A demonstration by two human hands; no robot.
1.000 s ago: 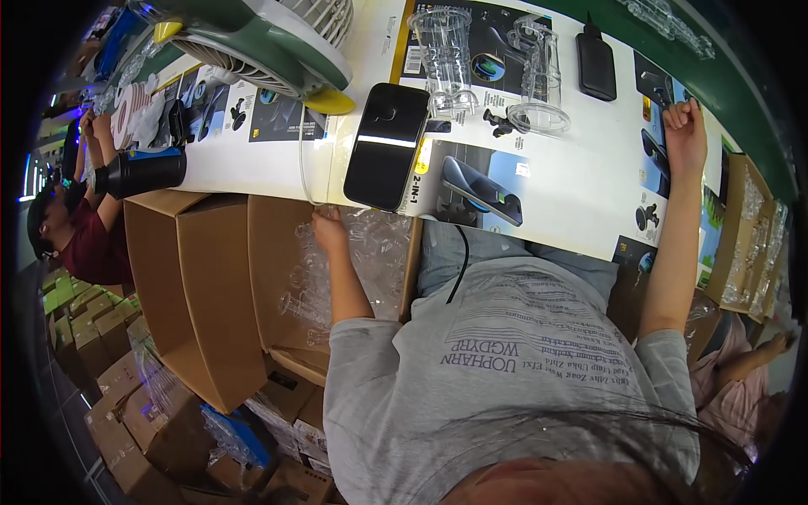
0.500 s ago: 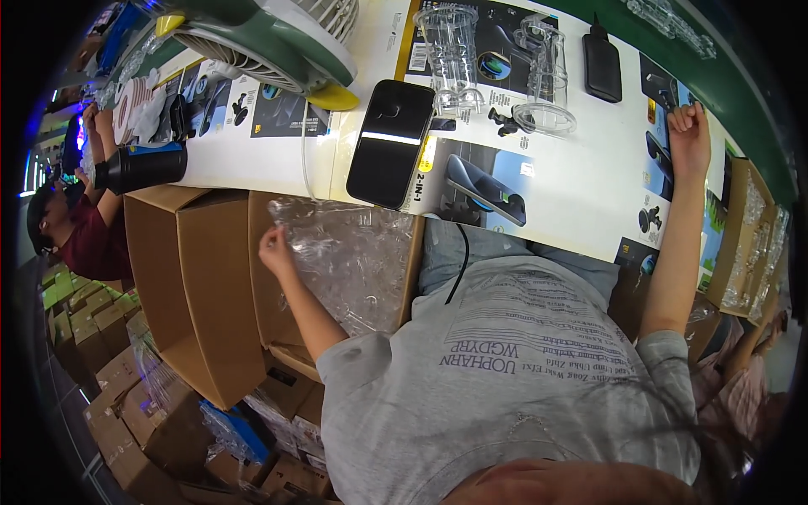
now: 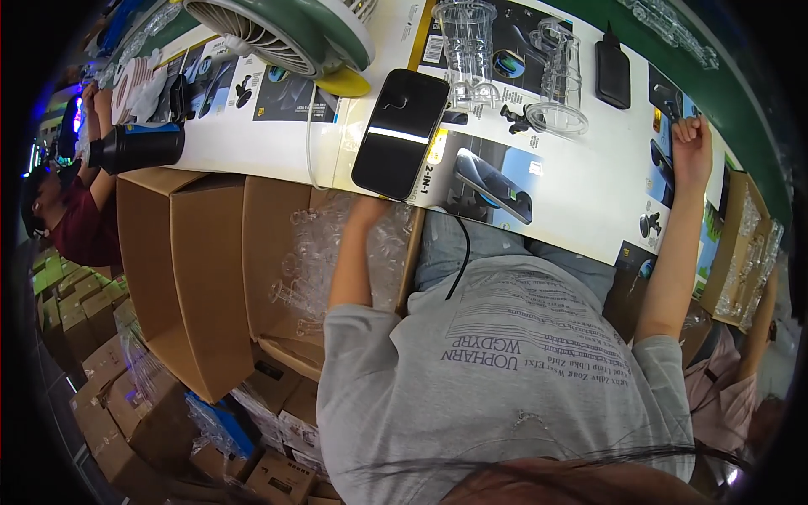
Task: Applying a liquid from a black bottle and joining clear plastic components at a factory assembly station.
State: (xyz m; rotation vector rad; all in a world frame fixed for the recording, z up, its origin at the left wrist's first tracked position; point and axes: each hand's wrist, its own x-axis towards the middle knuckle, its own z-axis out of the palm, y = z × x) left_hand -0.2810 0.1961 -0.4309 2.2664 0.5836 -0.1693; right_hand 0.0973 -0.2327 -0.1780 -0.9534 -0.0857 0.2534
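Observation:
My left hand (image 3: 367,210) reaches into an open cardboard box (image 3: 278,220) of clear plastic parts (image 3: 324,252), below the near table edge. The table hides its fingers, so I cannot see whether it holds anything. My right hand (image 3: 692,145) rests at the table's right side, its fingers loosely bent and a little apart, with no held thing showing. Between the hands, a black smartphone (image 3: 401,135) lies near the front edge. Two clear plastic pieces, a ribbed cylinder (image 3: 468,55) and a tube with a round base (image 3: 558,84), are farther back beside a small black bottle (image 3: 612,71).
A green and white fan (image 3: 278,34) stands at the back left, its white cable hanging over the edge. A black cylinder (image 3: 143,147) lies farther left. Another carton (image 3: 745,252) of clear parts is at the right. Stacked boxes (image 3: 101,370) fill the lower left; other people are on both sides.
My left hand has moved right, deeper into the box and under the table edge. The clear film over the box has gone from sight, baring the plastic parts. The right hand stays near its place.

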